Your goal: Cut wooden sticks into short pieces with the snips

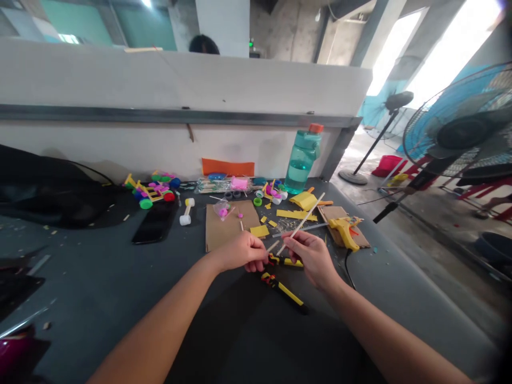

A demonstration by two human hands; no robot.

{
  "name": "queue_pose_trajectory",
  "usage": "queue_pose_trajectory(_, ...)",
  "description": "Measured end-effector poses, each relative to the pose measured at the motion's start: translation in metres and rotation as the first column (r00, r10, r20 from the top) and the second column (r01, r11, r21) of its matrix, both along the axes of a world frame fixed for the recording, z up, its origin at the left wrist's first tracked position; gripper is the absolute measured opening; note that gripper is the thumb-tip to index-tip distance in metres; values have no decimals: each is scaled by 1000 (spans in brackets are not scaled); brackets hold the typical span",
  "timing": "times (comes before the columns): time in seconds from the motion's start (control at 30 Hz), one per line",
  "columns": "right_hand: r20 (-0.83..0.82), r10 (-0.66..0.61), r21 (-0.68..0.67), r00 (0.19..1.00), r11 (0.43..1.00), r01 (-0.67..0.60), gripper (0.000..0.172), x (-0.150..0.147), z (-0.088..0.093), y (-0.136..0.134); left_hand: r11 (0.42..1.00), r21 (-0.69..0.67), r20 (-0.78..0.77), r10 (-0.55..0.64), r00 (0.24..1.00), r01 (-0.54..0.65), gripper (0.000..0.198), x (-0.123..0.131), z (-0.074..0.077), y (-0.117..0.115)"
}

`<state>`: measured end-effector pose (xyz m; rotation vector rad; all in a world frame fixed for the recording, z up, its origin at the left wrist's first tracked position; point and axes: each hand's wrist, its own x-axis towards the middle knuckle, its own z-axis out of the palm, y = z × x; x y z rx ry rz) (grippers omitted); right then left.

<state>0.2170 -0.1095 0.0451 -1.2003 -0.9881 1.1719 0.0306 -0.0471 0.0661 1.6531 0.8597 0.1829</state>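
My right hand [310, 256] is closed on a long pale wooden stick [307, 216], which slants up and to the right from the fingers. My left hand [248, 252] is pinched, and a short pale stick piece [273, 246] juts from its fingertips. The two hands are close together but apart. Just below the fingers, two yellow-and-black cutter-like tools [292, 294] lie on the dark table. Behind the hands are a cardboard piece [216, 229], yellow foam scraps [260, 231] and a small pink bead-like part [240, 215].
A yellow glue gun [344, 229] rests on cardboard at right, its cord trailing forward. A teal bottle [300, 160] stands by the white partition [160, 80]. Colourful toy cars [154, 192], a black phone [155, 224] and white wheels on an axle [186, 212] lie left. A fan [460, 128] stands right.
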Motion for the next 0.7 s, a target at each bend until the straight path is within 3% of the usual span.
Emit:
queue_pose_trajectory(0.07, -18, -9, -10, 1000, 1000, 9, 23, 1, -1, 1, 963, 245, -178, 156, 972, -110, 25, -15, -1, 13)
queue_pose_trajectory(0.13, -25, -4, -19, 1000, 1000, 4, 24, 1, -1, 2, 846, 513, -345, 360, 867, -146, 29, -28, -4, 26)
queue_pose_trajectory(0.17, -22, 1, -24, 1000, 1000, -1, 24, 0, -1, 2, 809, 574, -417, 424, 804, -128, 31, -33, -6, 31)
queue_pose_trajectory(0.27, 8, 12, -46, 1000, 999, -12, 24, -2, -3, 1, 796, 598, -488, 458, 743, -98, 32, -38, -17, 40)
queue_pose_trajectory(0.4, 54, 33, -55, 998, 998, -30, 25, -3, -5, 1, 763, 641, -430, 448, 783, -84, 40, -31, -29, 42)
queue_pose_trajectory(0.5, 113, 91, -48, 989, 995, -86, 29, -2, -7, 2, 707, 692, -366, 514, 776, -142, 36, -30, -25, 38)
queue_pose_trajectory(0.57, 169, 139, -47, 976, 990, -132, 32, -1, -7, 2, 601, 779, -233, 544, 806, -180, 28, -27, -13, 31)
queue_pose_trajectory(0.6, 193, 160, -51, 968, 987, -153, 33, -1, -7, 2, 495, 845, -97, 516, 851, -204, 24, -24, -6, 25)
queue_pose_trajectory(0.67, 211, 211, -64, 955, 977, -202, 30, -1, -5, 0, 268, 944, 112, 294, 949, -194, 25, -13, 8, 8)
queue_pose_trajectory(0.7, 202, 238, -68, 950, 971, -229, 26, -1, -4, -2, 200, 970, 113, 143, 983, -140, 27, -6, 14, -1)
